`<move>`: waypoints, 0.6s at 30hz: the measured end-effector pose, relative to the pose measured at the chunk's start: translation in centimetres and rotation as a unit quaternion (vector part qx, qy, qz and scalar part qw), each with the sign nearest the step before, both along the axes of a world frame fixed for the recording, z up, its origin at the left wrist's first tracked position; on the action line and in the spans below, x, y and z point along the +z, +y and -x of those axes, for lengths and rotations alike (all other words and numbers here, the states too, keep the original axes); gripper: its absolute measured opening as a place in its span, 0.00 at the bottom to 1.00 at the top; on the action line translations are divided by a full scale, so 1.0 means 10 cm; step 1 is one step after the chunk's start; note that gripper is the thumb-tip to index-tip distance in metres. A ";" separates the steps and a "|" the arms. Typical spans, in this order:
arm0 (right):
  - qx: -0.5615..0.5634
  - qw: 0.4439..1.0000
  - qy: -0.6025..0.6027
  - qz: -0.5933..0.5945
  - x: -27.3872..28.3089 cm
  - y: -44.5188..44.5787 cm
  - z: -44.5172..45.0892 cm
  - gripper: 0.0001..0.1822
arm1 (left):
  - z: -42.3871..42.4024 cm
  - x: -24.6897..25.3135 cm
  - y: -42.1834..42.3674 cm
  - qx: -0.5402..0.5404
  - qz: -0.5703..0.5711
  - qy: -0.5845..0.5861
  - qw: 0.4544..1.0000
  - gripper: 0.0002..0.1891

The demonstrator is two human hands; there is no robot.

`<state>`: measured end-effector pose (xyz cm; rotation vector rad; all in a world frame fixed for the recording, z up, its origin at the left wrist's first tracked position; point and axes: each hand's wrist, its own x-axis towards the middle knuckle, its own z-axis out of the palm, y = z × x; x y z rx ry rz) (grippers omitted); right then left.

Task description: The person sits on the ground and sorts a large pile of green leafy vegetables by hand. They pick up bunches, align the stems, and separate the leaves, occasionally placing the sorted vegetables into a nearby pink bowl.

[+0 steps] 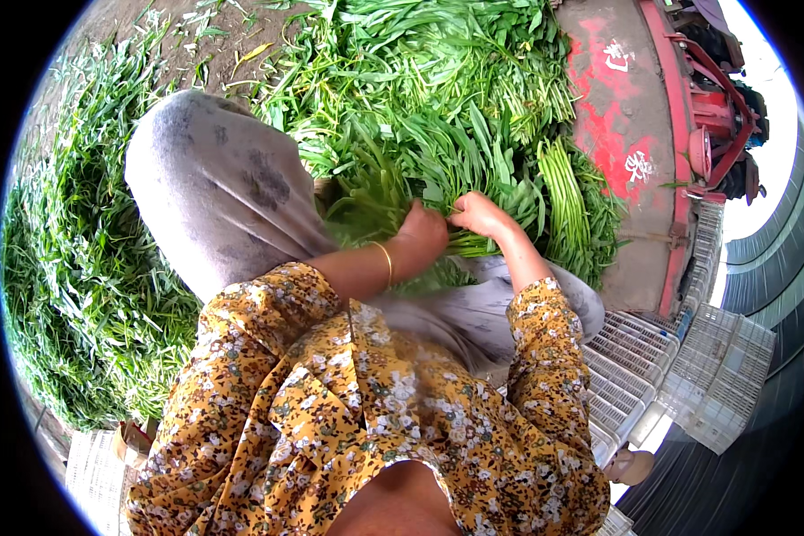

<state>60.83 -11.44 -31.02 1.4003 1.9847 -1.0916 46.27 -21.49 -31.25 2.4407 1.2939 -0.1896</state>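
Observation:
My left hand (427, 230), with a gold bangle at the wrist, is curled at a bunch of long-leaved greens. The stalks (378, 191) beside it are blurred. Almost touching it, my right hand (477, 213) pinches the greens with thumb and fingers. Leaves (459, 151) spread out beyond both hands, and cut stems (471, 245) show just below them. What exactly lies between the fingertips is partly hidden. To the right lies a neat bundle of pale green stems (563, 194).
A large heap of greens (402, 60) spreads ahead; another pile (100, 268) lies left of my knee (208, 174). A worn red metal panel (616, 114) bearing writing stands right, beside red machinery (717, 114). White plastic crates (616, 375) sit lower right.

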 end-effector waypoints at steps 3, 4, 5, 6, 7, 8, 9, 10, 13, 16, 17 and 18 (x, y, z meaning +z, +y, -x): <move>0.038 0.983 -0.050 -0.173 0.07 -0.02 -0.02 0.12 | 0.03 0.04 0.01 0.002 -0.011 0.008 1.000 0.16; 0.033 0.963 -0.066 -0.259 0.03 0.03 -0.12 0.12 | 0.04 0.03 -0.01 0.005 -0.024 0.006 1.000 0.16; 0.028 0.936 -0.081 -0.342 -0.01 0.08 -0.22 0.12 | 0.04 0.02 -0.01 0.009 -0.037 0.003 0.999 0.16; -0.017 0.915 -0.102 -0.391 0.07 0.13 -0.18 0.10 | 0.05 0.03 0.01 -0.002 -0.033 0.007 0.999 0.17; -0.036 0.924 -0.107 -0.365 0.16 0.17 -0.11 0.10 | 0.04 0.04 0.00 -0.014 -0.025 0.011 1.000 0.17; -0.065 0.956 -0.045 -0.283 0.22 0.19 -0.01 0.14 | 0.05 0.05 -0.01 -0.024 -0.017 0.016 0.999 0.17; -0.096 0.976 0.015 -0.197 0.31 0.14 0.15 0.19 | 0.03 0.03 -0.04 -0.024 -0.023 0.008 0.999 0.17; -0.037 0.992 -0.026 -0.121 0.25 0.17 0.24 0.27 | 0.03 0.00 -0.03 -0.021 -0.032 0.002 0.999 0.18; 0.179 0.960 -0.200 -0.085 0.08 0.08 0.51 0.13 | 0.05 0.05 0.00 -0.031 -0.013 -0.001 0.999 0.17; 0.224 0.932 -0.178 -0.224 -0.06 0.09 0.36 0.06 | 0.10 0.11 0.02 -0.011 -0.021 -0.043 0.999 0.14; 0.205 0.911 -0.142 -0.327 0.00 0.17 0.27 0.06 | 0.11 0.13 0.04 0.002 -0.033 -0.066 0.997 0.13; 0.174 0.881 -0.119 -0.424 0.07 0.40 0.03 0.07 | 0.11 0.29 0.11 0.026 -0.050 -0.065 0.996 0.11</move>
